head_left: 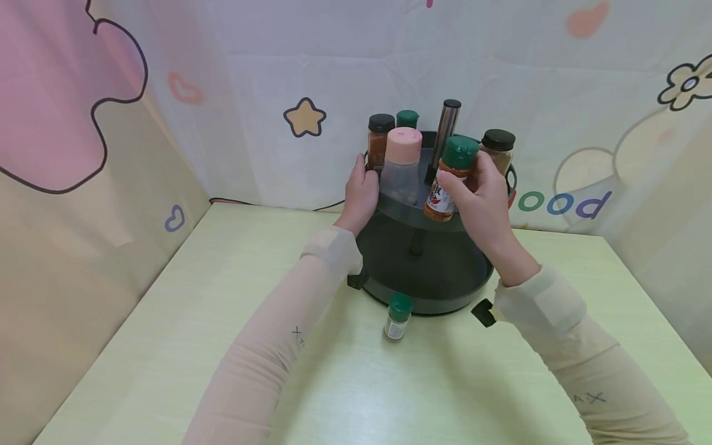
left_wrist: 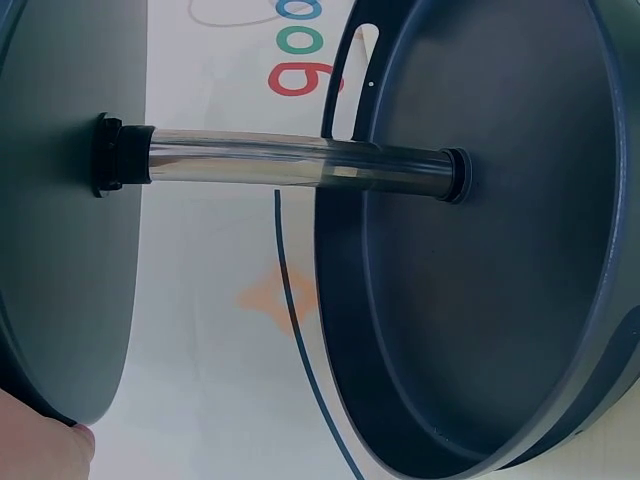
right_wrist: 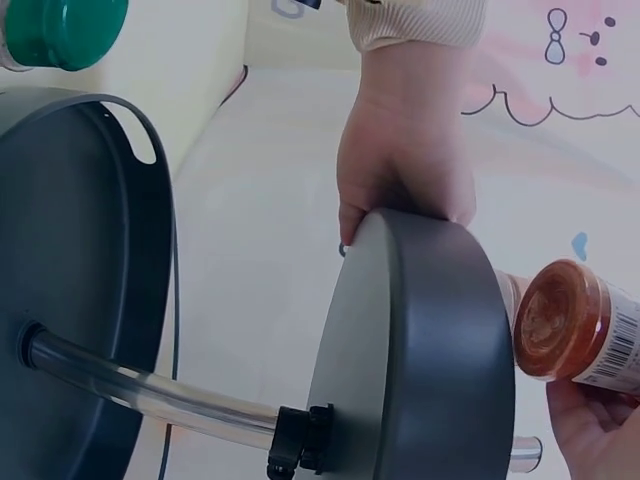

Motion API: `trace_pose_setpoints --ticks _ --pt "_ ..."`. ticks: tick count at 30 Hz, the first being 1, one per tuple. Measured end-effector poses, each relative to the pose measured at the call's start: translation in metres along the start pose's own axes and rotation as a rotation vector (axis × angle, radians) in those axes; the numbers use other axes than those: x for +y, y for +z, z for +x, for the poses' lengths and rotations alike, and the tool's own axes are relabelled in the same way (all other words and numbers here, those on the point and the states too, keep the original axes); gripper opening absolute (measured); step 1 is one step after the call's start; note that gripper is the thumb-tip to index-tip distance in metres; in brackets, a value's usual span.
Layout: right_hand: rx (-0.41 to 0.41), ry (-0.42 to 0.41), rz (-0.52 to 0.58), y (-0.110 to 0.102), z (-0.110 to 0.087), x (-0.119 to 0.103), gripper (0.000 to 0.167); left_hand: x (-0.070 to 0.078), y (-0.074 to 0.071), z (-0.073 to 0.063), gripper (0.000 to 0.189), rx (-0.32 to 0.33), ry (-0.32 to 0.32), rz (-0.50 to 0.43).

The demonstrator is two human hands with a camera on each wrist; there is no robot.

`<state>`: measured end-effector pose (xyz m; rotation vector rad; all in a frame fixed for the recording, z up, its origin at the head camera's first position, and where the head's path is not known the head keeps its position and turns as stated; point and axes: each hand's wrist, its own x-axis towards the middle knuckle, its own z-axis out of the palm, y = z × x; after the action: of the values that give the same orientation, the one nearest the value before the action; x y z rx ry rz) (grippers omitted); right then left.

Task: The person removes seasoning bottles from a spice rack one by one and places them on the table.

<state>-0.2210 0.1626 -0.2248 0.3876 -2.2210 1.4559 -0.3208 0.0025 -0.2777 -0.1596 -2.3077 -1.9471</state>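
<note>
The translucent plastic bottle with the pink cap (head_left: 403, 165) hides most of the rear green-capped jar (head_left: 407, 117), while the left wrist view's edge cuts off the left hand (left_wrist: 42, 442).

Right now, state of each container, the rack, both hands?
Left hand: gripping upper tray
Right hand: holding orange jar
Orange jar: capped, in hand
Small jar: capped, upright on table
Pink-capped bottle: cap on, upright
Left black-capped jar: cap on
Right black-capped jar: cap on
Rear green-capped jar: cap on
Rack: standing upright
</note>
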Motion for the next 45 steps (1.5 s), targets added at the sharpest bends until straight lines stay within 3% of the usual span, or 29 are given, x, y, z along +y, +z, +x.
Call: trace_pose_setpoints --ticks 28,45 --pt "-0.076 -0.064 -0.036 -0.007 -0.032 0.002 0.038 -0.004 0.000 0.001 0.053 0.005 -0.013 0.004" --pt "-0.131 -0.022 -0.029 -0.015 -0.045 0.013 0.039 -0.002 0.001 0.001 0.053 0.002 -0.005 -0.004"
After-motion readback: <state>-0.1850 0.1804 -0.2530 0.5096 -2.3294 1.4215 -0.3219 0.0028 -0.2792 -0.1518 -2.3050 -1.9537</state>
